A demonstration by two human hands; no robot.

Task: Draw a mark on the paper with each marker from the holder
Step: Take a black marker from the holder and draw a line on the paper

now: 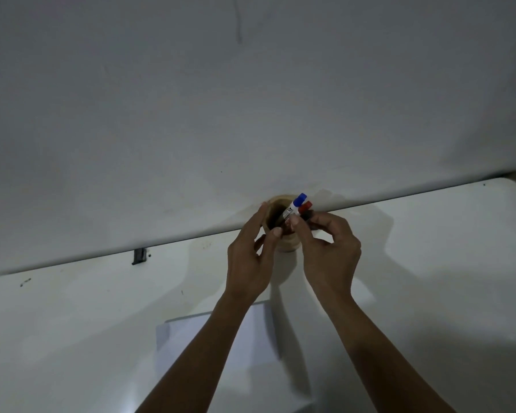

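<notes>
A round wooden holder (pixel 288 244) stands at the back edge of the white table, against the wall. Out of it stick a blue-capped marker (pixel 298 203) and a red-capped marker (pixel 305 207); a dark one beside the red is barely visible. My left hand (pixel 251 257) wraps the holder's left side, thumb on its rim. My right hand (pixel 329 248) pinches the marker bodies at the holder's mouth with thumb and forefinger; which marker it grips I cannot tell. A white sheet of paper (pixel 191 338) lies nearer to me, partly under my forearms.
The white table (pixel 429 263) has rounded corners and runs along a plain grey wall (pixel 251 99). A small dark clip or bracket (pixel 139 256) sits at the table's back edge to the left. A few dark specks mark the tabletop at far left.
</notes>
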